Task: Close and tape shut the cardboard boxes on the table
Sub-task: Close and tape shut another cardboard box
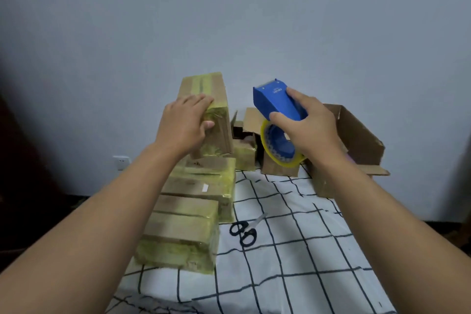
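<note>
the left hand (184, 120) grips the near upper corner of a taped cardboard box (209, 115), fingers over the top edge and thumb against the side facing the camera. this box stands tall, tilted slightly, its lower end on top of a stack of taped boxes (201, 186) along the table's left edge. a nearer taped box (178, 234) lies in front of that stack, also on the left.

the right hand (308, 122) holds a blue tape dispenser (277, 102) in the air, fingers and thumb curled round its body, cutter end pointing up and away. the roll of clear yellowish tape (275, 153) hangs beneath the hand. dispenser and held box are apart, with a gap between them; the hands sit at about the same height.

behind and below the dispenser, a small open box (248, 122) stands with flaps up. to the right, behind the right wrist, a larger open box (356, 135) sits with its flaps spread.

black-handled scissors (244, 231) lie closed on the white grid-patterned tablecloth (293, 262), between the two forearms, near the taped stack. a wall socket (121, 162) shows low on the pale wall at left.
</note>
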Demonstrator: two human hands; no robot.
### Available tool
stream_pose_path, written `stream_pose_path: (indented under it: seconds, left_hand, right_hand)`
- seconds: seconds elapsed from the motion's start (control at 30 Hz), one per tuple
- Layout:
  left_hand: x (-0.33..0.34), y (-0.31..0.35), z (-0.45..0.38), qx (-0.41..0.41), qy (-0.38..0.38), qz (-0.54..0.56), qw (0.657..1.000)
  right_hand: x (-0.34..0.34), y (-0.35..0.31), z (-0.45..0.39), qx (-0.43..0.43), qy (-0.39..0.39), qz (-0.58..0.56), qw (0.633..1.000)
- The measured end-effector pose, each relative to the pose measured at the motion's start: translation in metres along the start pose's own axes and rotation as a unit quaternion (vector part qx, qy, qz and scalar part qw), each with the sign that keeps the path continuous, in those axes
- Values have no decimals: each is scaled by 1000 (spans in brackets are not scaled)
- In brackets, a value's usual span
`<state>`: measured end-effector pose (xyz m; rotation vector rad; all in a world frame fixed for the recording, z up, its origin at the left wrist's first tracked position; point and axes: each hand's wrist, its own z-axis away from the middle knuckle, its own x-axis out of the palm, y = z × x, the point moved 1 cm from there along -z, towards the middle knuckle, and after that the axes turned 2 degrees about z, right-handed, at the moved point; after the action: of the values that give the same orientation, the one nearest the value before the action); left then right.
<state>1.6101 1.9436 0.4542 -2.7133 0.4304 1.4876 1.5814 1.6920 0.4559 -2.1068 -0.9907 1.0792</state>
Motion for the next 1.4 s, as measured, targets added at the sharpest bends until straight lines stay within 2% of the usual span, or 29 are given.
stream_pose_path:
  seconds: [0.33, 0.6, 0.87, 1.1, 1.3, 1.4]
  left_hand:
    - [71, -82, -58, -24, 4, -23, 999]
    - [131, -101, -85, -19, -51, -27, 998]
    - [176, -103, -88, -5, -120, -31, 992]
    - [195, -99, -84, -77, -180, 25, 980]
    - [186, -70, -80, -69, -132, 146, 978]
    - [187, -49, -80, -38, -136, 175, 974]
  right_hand:
    - [98, 20, -54, -6, -31, 10, 999]
    - [137, 52, -75, 18, -37, -19, 999]
    - [144, 72, -74, 27, -43, -15, 999]
    - [139, 81, -70, 39, -44, -20, 998]
    - [116, 86, -67, 43, -25, -22, 999]
    - [101, 89, -62, 46, -14, -28, 998]
